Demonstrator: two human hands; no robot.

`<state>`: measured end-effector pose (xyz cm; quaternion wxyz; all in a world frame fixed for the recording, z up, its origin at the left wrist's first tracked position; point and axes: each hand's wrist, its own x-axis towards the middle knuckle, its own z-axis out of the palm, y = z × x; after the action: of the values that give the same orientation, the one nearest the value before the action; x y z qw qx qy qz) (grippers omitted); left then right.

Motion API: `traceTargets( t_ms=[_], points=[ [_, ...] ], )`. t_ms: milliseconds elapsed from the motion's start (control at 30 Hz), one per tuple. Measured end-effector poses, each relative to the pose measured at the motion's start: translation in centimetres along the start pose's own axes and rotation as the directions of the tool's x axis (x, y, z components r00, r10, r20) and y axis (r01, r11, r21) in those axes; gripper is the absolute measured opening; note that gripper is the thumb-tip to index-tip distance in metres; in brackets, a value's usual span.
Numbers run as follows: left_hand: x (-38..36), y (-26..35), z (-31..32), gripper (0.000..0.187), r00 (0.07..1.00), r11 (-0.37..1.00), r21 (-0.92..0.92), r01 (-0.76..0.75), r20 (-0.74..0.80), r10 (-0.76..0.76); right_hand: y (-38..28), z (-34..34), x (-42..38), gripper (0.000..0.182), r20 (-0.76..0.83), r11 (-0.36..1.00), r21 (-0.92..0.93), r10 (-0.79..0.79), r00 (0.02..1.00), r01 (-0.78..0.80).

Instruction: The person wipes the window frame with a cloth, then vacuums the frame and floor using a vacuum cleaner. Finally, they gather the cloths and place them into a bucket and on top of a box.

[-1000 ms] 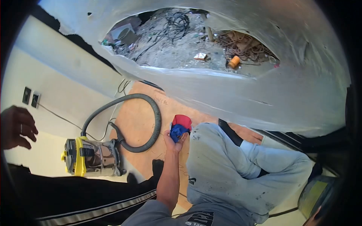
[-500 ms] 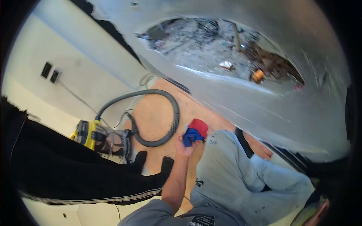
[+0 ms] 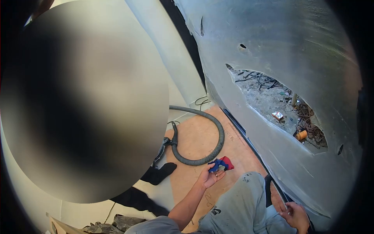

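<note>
My left hand (image 3: pixel 210 178) is closed around a bunched blue and red cloth (image 3: pixel 219 165), held over the brown floor covering. A small greyish patch shows on the cloth between the fingers. Low on the right, my right hand (image 3: pixel 295 217) has bent fingers, thumb and fingertips close together, beside the black floor track (image 3: pixel 255 150). Whatever it pinches is too small to make out. My paint-spotted light trousers (image 3: pixel 237 199) lie between the two hands.
Torn plastic sheeting (image 3: pixel 272 50) hangs at the right; rubble and an orange object (image 3: pixel 301 135) show through its hole. A grey vacuum hose (image 3: pixel 223 136) loops across the brown floor covering (image 3: pixel 194 136). Another person, largely blurred, stands close at left, with a black-socked foot (image 3: pixel 161 173).
My view has shifted, and my right hand has come into sight by the track. The other person now leans into the left side, covering the vacuum's body. The cloth stays in my left hand.
</note>
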<state>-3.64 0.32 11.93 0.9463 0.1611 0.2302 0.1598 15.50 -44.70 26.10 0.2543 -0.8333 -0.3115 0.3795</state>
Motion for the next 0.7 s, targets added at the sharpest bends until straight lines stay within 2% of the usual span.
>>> traceTargets(
  t_ms=[100, 200, 267, 300, 400, 433, 567, 600, 633, 667, 700],
  points=[
    [0.1, -0.7, -0.6, 0.034, 1.0, 1.0, -0.016, 0.006, -0.027, -0.006, 6.4, 2.6, 1.5, 0.056, -0.205, 0.956, 0.183, -0.192, 0.96, 0.231],
    [0.5, -2.5, -1.3, 0.04, 0.999, 0.998, -0.05, 0.049, 0.004, -0.049, 7.4, 3.0, 0.6, 0.058, -0.252, 0.859, 0.466, -0.104, 0.962, 0.215],
    [1.4, -2.9, -1.4, 0.043, 0.993, 0.989, -0.099, 0.113, 0.04, -0.11, 7.7, 3.1, 0.4, 0.067, -0.288, 0.87, 0.455, -0.056, 0.956, 0.189],
    [1.5, -3.3, -0.7, 0.044, 0.992, 0.988, -0.116, 0.099, -0.064, -0.107, 7.7, 3.1, 0.6, 0.071, -0.307, 0.874, 0.45, -0.04, 0.951, 0.182],
    [0.9, -4.1, 1.9, 0.047, 0.998, 0.998, -0.067, 0.017, 0.062, -0.013, 7.2, 2.5, 0.6, 0.08, -0.292, 0.878, 0.46, 0.011, 0.956, 0.131],
    [0.9, -3.8, 2.1, 0.05, 0.988, 0.996, -0.083, 0.037, 0.149, -0.024, 6.7, 2.5, 0.7, 0.08, -0.299, 0.866, 0.481, 0.014, 0.954, 0.138],
    [-0.1, -2.1, 3.1, 0.049, 0.999, 0.999, 0.042, -0.014, 0.032, 0.013, 6.6, 2.8, 1.0, 0.079, -0.326, 0.852, 0.504, 0.036, 0.945, 0.141],
    [-0.5, -1.1, 2.9, 0.05, 1.0, 0.998, 0.064, -0.021, -0.021, 0.022, 7.6, 3.0, 1.7, 0.078, -0.33, 0.826, 0.521, -0.041, 0.943, 0.217],
    [-1.4, -1.0, 2.3, 0.05, 0.997, 0.996, 0.088, 0.002, -0.079, 0.005, 7.6, 2.3, 1.6, 0.065, -0.332, 0.845, 0.495, -0.032, 0.943, 0.202],
    [-3.0, -0.7, -0.1, 0.045, 0.998, 0.996, 0.091, -0.022, -0.063, 0.028, 5.8, 1.6, 1.5, 0.055, -0.296, 0.889, 0.432, -0.018, 0.955, 0.151],
    [-2.2, 0.4, -2.0, 0.04, 0.998, 0.991, 0.121, 0.058, 0.005, -0.059, 4.8, 1.7, 1.2, 0.047, -0.265, 0.933, 0.352, 0.025, 0.964, 0.073]
  ],
)
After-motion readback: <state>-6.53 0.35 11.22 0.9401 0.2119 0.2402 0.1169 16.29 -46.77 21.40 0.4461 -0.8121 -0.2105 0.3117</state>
